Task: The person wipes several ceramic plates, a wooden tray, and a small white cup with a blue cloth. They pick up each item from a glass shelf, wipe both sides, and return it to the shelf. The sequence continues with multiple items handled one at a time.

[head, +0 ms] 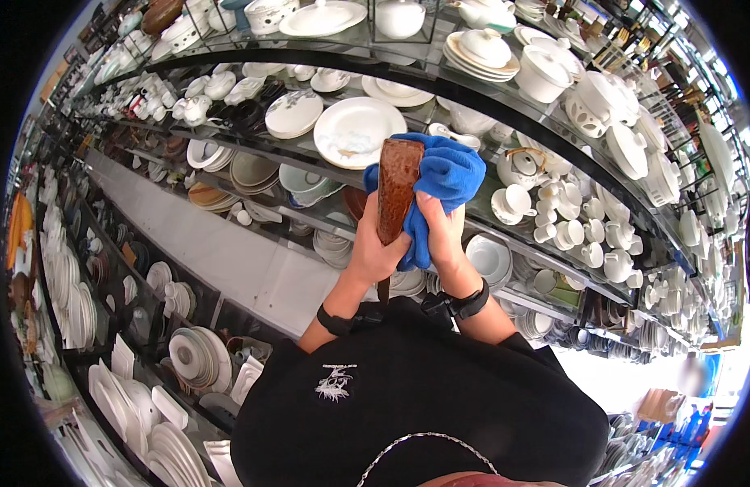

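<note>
My left hand (378,246) grips a reddish-brown, glossy dish (400,182), seen nearly edge-on and held up in front of my chest. A bunched blue cloth (451,170) is in my right hand (442,228), pressed against the right side and top of the brown piece. Part of the cloth hangs down between the hands, and a bit of it shows left of the brown piece. Just beyond the hands, a large white plate (356,131) with a faint picture lies on a glass shelf.
Dark-framed shelves hold stacked plates, a lidded white casserole (544,73), a teapot (520,167) with a brown handle and many white cups (570,234). Bowls (489,259) sit on a lower shelf. Behind me at the left, another rack carries plate stacks (198,359).
</note>
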### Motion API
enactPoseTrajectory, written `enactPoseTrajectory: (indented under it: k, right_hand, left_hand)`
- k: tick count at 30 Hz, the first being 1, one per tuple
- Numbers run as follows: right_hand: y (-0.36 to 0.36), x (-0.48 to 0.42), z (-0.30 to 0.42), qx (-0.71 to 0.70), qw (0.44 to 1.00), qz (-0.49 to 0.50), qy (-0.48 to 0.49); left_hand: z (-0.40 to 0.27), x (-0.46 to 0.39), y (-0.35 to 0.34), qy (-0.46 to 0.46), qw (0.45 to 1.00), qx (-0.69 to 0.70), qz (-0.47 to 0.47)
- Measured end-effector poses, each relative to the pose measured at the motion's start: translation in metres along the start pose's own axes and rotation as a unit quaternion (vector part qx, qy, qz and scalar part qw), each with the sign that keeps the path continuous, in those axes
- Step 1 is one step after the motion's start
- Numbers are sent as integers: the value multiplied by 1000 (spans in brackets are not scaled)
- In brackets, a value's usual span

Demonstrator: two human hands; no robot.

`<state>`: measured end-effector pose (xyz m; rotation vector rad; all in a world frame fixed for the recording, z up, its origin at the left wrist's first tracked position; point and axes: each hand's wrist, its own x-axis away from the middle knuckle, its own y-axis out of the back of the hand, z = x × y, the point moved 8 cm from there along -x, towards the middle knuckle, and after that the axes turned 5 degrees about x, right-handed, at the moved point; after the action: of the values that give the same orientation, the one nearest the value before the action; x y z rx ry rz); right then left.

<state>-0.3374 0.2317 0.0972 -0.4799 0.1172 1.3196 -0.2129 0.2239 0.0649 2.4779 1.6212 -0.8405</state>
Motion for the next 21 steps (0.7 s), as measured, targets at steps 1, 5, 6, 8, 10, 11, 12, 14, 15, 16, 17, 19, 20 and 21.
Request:
enactPoseTrajectory:
  k: [1,5,6,8,10,11,12,14,15,16,17,19,20,21]
  right_hand:
    - [-5,2,-2,-12,1000,-9,-14]
    - [-21,6,10,3,998,-60,-5]
    - [-24,6,15,22,998,-51,-1]
    - [-31,8,24,43,997,-53,23]
    - [-32,12,27,55,996,-59,29]
    - [-32,14,25,35,998,-57,17]
    - [-32,17,23,16,998,-54,5]
    - [-33,24,24,-12,999,-53,-2]
    - [-34,27,25,-23,998,-52,2]
    - [-35,30,26,-33,998,-50,7]
    - [-37,30,34,19,998,-39,51]
    - [-42,34,49,124,983,-17,137]
    - [-45,36,54,155,974,-5,163]
    - [-49,38,57,182,965,7,188]
  left_hand:
    - [0,-1,4,0,1000,-9,0]
    - [1,2,24,17,993,-113,7]
    - [0,3,27,18,991,-132,-5]
    - [-4,3,32,22,985,-170,-29]
    - [-7,3,33,23,985,-166,-29]
    - [-9,3,34,23,986,-165,-28]
    - [-13,3,31,19,986,-162,-17]
    - [-22,3,26,10,988,-156,5]
    - [-23,5,24,2,994,-111,4]
    - [-23,7,20,-6,998,-67,3]
    - [-23,9,17,-15,1000,-22,2]
    - [-21,14,13,8,999,38,-4]
    - [-19,15,13,26,998,60,-8]
    - [-17,18,13,45,996,81,-14]
